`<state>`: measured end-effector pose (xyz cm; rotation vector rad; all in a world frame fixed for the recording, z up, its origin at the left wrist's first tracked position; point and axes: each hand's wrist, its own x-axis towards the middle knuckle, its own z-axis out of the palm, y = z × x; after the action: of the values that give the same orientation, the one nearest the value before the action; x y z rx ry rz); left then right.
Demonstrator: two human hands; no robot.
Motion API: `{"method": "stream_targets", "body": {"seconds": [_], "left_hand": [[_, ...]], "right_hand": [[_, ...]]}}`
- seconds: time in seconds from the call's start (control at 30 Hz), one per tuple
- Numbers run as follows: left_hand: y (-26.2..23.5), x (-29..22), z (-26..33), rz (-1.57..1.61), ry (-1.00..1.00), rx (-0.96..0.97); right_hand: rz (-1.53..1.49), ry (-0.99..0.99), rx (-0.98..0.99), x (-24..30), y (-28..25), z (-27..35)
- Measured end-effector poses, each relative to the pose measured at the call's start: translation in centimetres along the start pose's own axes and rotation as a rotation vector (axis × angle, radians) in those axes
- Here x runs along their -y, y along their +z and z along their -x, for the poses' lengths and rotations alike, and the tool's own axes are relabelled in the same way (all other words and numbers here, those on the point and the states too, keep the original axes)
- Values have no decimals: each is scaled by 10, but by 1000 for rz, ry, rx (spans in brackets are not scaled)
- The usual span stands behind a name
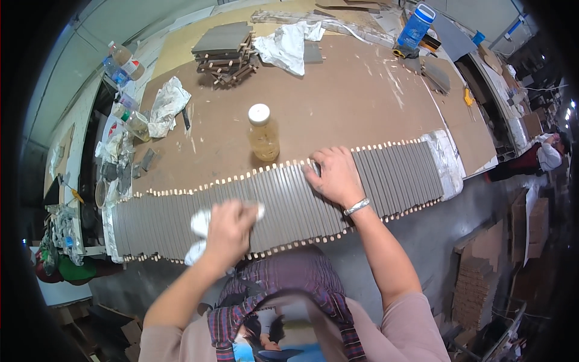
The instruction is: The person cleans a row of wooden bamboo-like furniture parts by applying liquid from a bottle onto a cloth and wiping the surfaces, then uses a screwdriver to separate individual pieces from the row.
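Note:
A long row of narrow grey slats point(289, 211), with pale dowel pegs sticking out at both ends, lies side by side along the table's near edge. My left hand point(229, 232), a little blurred, is closed around a white cloth point(201, 223) and presses it on the slats left of the middle. On the slats right of the middle rests my right hand point(338, 175), fingers bent with the thumb held apart, gripping nothing. Just beyond the row stands a clear bottle point(264, 137) with a white cap and yellowish liquid in it.
Grey pegged pieces are stacked point(223, 51) at the back, beside a crumpled white cloth point(286, 45). Another white cloth point(169, 105) and several bottles point(125, 60) are at the left. A blue bottle point(416, 27) stands far right. Another person point(531, 157) is off to the right.

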<state>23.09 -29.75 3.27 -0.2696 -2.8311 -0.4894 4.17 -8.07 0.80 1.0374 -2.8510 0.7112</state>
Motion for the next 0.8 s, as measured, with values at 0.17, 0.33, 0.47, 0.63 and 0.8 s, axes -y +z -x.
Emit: {"method": "stream_targets", "body": {"seconds": [0.17,0.33,0.47,0.63,0.8], "left_hand": [[7,24,-15,-42,-85,-133],[-4,14,12,-32,-21,-68],[-23,4,61,7,-67,28],[-14,17,19,-84,-80,-83],[-65,-3,104,-53,-190,166]], "right_hand": [[-39,-11,21,5,3,3],[-29,-48,-78,-1,4,4],[18,-15,12,4,4,3],[29,-40,21,8,4,5],[30,-23,17,5,1,3]]}}
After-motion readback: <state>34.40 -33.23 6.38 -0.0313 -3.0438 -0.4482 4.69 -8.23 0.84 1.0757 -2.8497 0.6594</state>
